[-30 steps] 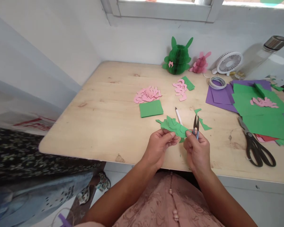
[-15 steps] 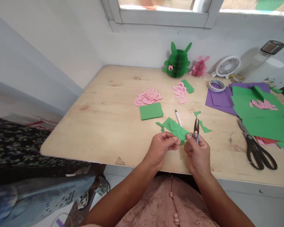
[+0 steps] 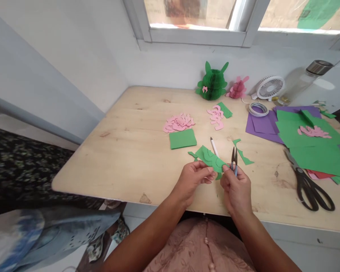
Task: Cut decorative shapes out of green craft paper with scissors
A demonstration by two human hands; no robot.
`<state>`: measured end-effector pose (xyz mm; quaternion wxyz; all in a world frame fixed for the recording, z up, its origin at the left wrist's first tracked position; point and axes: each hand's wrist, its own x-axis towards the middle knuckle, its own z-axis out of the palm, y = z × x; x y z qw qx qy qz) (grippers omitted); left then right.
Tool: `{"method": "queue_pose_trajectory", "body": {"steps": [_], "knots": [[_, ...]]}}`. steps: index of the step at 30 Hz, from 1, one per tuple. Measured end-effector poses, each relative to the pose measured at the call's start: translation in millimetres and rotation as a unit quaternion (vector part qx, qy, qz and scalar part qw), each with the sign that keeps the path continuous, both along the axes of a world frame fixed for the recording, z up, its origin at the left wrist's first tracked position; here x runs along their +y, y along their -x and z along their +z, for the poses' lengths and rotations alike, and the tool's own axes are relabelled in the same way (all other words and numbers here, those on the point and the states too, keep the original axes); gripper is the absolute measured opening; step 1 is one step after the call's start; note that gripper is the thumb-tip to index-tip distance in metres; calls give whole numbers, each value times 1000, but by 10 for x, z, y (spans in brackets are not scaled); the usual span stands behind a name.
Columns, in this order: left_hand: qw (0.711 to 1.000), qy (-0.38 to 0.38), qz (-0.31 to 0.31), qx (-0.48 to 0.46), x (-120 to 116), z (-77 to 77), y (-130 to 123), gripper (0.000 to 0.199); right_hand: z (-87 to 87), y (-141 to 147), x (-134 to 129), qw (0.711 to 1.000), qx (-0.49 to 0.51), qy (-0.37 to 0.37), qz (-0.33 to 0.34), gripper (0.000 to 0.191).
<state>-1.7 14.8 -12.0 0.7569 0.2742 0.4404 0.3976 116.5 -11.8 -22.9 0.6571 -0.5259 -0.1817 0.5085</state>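
Observation:
My left hand [image 3: 197, 176] is closed, pinching the lower edge of a green paper strip [image 3: 212, 159] marked with curved outlines. The strip's right end is pinched between thumb and finger of my right hand [image 3: 238, 185]. That same hand also keeps a pair of thread snips [image 3: 234, 160] with blue handles, blades pointing away from me and apart. Beyond the strip lies a white pen [image 3: 214, 146]. Green offcuts [image 3: 243, 153] rest to the right of the snips, and a smaller green scrap [image 3: 192, 154] is at the strip's left.
Pink cut-outs [image 3: 179, 123] lie behind a green card [image 3: 183, 139]. Black scissors [image 3: 308, 185] and stacked green sheets [image 3: 323, 156] are at the right. A tape roll [image 3: 258, 109], paper rabbit [image 3: 213, 84], small fan [image 3: 270, 87] and bottle [image 3: 303, 81] stand farther back. Another person's leg [image 3: 73, 226] shows at left.
The camera view has tilted up slightly, so the table sits lower in the picture. Both hands keep their hold on the green strip, with little other visible motion.

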Motion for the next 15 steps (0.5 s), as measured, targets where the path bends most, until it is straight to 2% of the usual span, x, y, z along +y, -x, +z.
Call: {"method": "queue_pose_trajectory", "body": {"steps": [15], "knots": [[997, -38, -43, 46, -5, 1, 69, 18, -25, -12, 5, 999, -32, -2, -5, 28]]}}
